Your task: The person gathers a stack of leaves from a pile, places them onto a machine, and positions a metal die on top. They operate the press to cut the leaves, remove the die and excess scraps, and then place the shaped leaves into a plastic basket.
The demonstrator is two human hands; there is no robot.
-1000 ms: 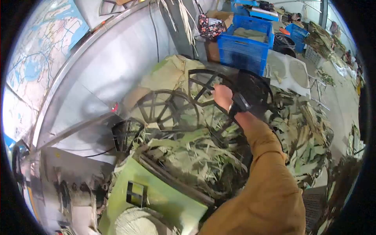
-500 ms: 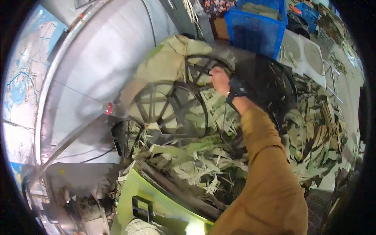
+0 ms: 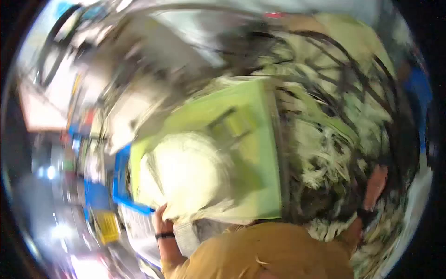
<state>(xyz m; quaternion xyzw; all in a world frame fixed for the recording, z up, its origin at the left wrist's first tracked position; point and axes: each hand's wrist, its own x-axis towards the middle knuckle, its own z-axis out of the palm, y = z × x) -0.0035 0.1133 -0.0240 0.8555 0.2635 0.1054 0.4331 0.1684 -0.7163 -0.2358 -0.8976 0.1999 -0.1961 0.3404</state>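
The whole view is smeared by motion. At the lower left my left hand [image 3: 163, 222], with a dark band on the wrist, is by the lower edge of a pale round bundle [image 3: 186, 172]. Its fingers point up and are too blurred to show whether they grip the bundle. The bundle lies on a yellow-green plastic tray or bin [image 3: 260, 153], which has a rectangular handle slot. Far out on the right, my right hand [image 3: 376, 183] hangs over pale green leaf-like scraps [image 3: 325, 162]; its fingers are blurred together and I see nothing held.
Black spoked wheel-like frames [image 3: 334, 51] lie among the scraps at the upper right. A blue crate edge [image 3: 121, 186] shows left of the bundle. Grey machine-like parts [image 3: 162, 46] fill the upper left, and a blue container [image 3: 420, 97] stands at the far right.
My view has swung left, so the green tray now sits in the middle. The left hand has come into view beside the bundle. The right hand is no longer at the spoked frame.
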